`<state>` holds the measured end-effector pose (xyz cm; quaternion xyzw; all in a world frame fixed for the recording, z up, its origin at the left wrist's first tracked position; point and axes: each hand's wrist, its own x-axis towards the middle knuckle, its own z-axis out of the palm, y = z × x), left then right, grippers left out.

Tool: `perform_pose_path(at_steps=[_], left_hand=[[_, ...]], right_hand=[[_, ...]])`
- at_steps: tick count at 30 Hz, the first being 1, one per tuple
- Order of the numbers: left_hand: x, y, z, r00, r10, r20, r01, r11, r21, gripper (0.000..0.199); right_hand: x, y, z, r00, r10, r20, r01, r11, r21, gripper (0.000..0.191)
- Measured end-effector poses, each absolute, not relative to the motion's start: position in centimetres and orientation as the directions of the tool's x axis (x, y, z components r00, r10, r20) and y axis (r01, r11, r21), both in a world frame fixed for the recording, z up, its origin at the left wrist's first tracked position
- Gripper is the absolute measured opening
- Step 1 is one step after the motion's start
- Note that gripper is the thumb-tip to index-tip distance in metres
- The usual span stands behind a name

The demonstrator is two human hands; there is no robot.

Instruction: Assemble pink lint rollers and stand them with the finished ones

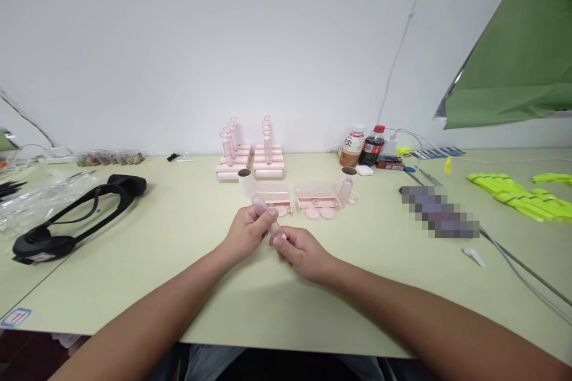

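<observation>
Pale pink, partly see-through: the tube (260,205) is gripped by both hands above the counter (179,297), and serves as landmark below. The right hand (308,253) closes fingers and thumb on its nearer, lower end; the left hand (248,229) wraps its middle, thumb along the side, with the far end projecting past the fingers. The tube lies aslant, far end towards the left.

Step in hand (judged): two-handed work at the tube's nearer end; whether turning, pressing or merely holding, cannot tell. A next move on it would call for a steady left grip and fine finger control on the right. Fit of the end piece hidden by fingers.

Just beyond the tube: a pink open case (280,205). To the tube's right and beyond: two pink discs (320,213) before a second open case (317,203), then a clear bottle (345,191) by a dark-mouthed cylinder (349,172). Beyond the tube, slightly left: a white cylinder (245,186). Farther still, near the wall (286,41): rows of pink cases (269,175), slim pink tubes standing upright on them.
</observation>
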<state>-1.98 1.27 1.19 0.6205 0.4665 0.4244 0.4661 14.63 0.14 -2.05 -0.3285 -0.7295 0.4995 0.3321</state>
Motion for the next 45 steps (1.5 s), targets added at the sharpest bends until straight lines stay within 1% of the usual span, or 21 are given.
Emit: perform_pose_path(at_steps=[3,6,9,14,16,18,21,24,26,29,34,36,38,39,40,41,42,44,45], left_hand=[[-1.4,1.0,0.9,0.193,0.981,0.021,0.032,-0.028,0.999,0.048],[-0.7,0.6,0.7,0.171,0.984,-0.057,-0.124,0.079,0.989,0.052],[-0.1,0.3,0.5,0.134,0.988,-0.073,-0.211,0.101,0.972,0.054],[0.1,0.2,0.4,0.070,0.998,0.001,-0.262,0.017,0.965,0.056],[-0.1,0.3,0.3,0.062,0.998,0.024,-0.262,-0.007,0.965,0.057],[-0.2,0.5,0.1,0.055,0.998,0.042,-0.240,-0.028,0.970,0.057],[-0.6,0.9,-0.2,0.037,0.996,0.086,-0.185,-0.077,0.980,0.054],[-0.9,1.2,0.0,0.050,0.995,0.084,-0.180,-0.074,0.981,0.053],[-1.0,1.2,0.1,0.076,0.995,0.058,-0.223,-0.039,0.974,0.052],[-0.8,1.1,0.2,0.111,0.993,0.030,-0.311,0.005,0.951,0.050],[-0.4,0.9,0.3,0.136,0.989,0.062,-0.397,-0.003,0.918,0.054],[-1.0,1.2,1.0,0.136,0.989,0.052,-0.462,0.017,0.886,0.052],[-2.1,1.8,1.9,0.103,0.994,0.031,-0.537,0.029,0.843,0.049],[-2.9,2.2,2.3,0.066,0.997,0.036,-0.554,0.007,0.833,0.047],[-3.7,2.7,2.6,0.020,0.998,0.061,-0.538,-0.041,0.842,0.046],[-4.5,3.1,2.7,-0.038,0.994,0.104,-0.483,-0.109,0.869,0.045],[-5.3,3.6,2.7,-0.113,0.981,0.158,-0.390,-0.191,0.901,0.043],[-6.5,4.5,2.2,-0.242,0.932,0.268,-0.117,-0.302,0.946,0.040],[-7.0,4.9,1.8,-0.281,0.905,0.320,0.047,-0.320,0.946,0.039]], right_hand=[[14.7,-0.1,-2.0,-0.628,0.766,0.136,0.090,0.245,-0.965,0.051],[14.9,-0.4,-2.1,-0.691,0.718,0.084,0.028,0.143,-0.989,0.053],[15.0,-0.2,-2.1,-0.719,0.694,0.033,0.024,0.073,-0.997,0.055],[14.8,0.2,-1.5,-0.721,0.691,0.054,0.015,0.094,-0.995,0.054],[14.7,0.3,-1.4,-0.715,0.697,0.056,-0.003,0.076,-0.997,0.055],[14.8,0.4,-1.6,-0.705,0.708,0.030,-0.007,0.035,-0.999,0.055],[15.3,0.6,-2.0,-0.682,0.731,-0.025,0.032,-0.004,-0.999,0.054],[15.7,0.5,-2.3,-0.653,0.757,-0.014,0.075,0.046,-0.996,0.052],[15.7,0.1,-2.2,-0.639,0.769,0.013,0.088,0.090,-0.992,0.050],[15.4,-0.4,-1.9,-0.623,0.782,0.021,0.099,0.105,-0.989,0.047],[15.1,-0.3,-1.5,-0.607,0.793,0.044,0.119,0.145,-0.982,0.045],[15.2,-0.4,-1.5,-0.645,0.757,0.099,0.141,0.246,-0.959,0.044],[15.4,-0.7,-1.5,-0.727,0.661,0.183,0.151,0.414,-0.898,0.041],[15.4,-0.9,-1.5,-0.770,0.599,0.219,0.140,0.495,-0.858,0.039],[15.5,-1.1,-1.6,-0.804,0.542,0.245,0.124,0.556,-0.822,0.038],[15.5,-1.2,-1.7,-0.824,0.503,0.262,0.109,0.593,-0.798,0.037],[15.4,-1.3,-1.8,-0.833,0.483,0.271,0.097,0.610,-0.786,0.036],[15.4,-1.1,-2.1,-0.831,0.484,0.275,0.098,0.613,-0.784,0.037],[15.5,-1.0,-2.2,-0.820,0.502,0.274,0.111,0.609,-0.785,0.038]])
